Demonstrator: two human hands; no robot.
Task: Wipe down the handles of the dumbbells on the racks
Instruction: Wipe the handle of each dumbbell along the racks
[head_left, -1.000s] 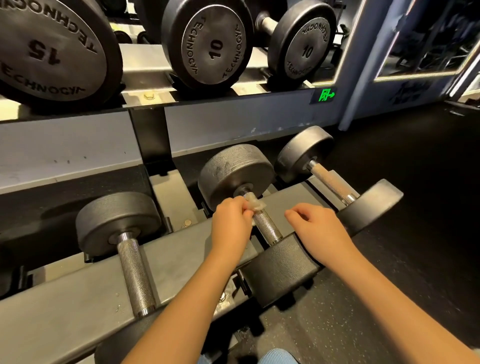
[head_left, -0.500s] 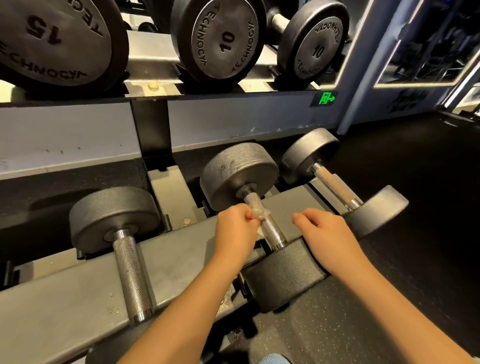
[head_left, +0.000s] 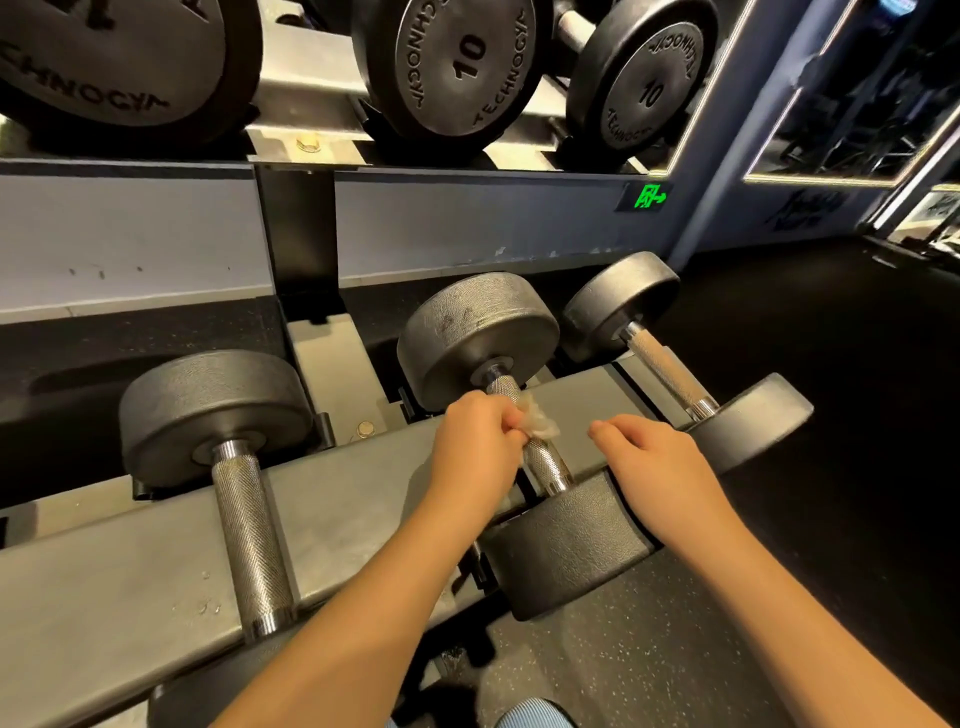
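Lower rack (head_left: 130, 571) carrying three dumbbells. On the middle dumbbell (head_left: 478, 332), my left hand (head_left: 475, 447) pinches a crumpled wipe (head_left: 537, 423) against the handle (head_left: 545, 460). My right hand (head_left: 660, 462), fingers loosely bent, seems to rest on the near head (head_left: 566, 545).

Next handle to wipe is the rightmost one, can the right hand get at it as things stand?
Likely yes: the right hand rests close beside that handle, which lies bare with nothing between them.

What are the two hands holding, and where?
Left hand pinches a crumpled wipe against the middle dumbbell's handle. Right hand holds nothing, resting on the near head.
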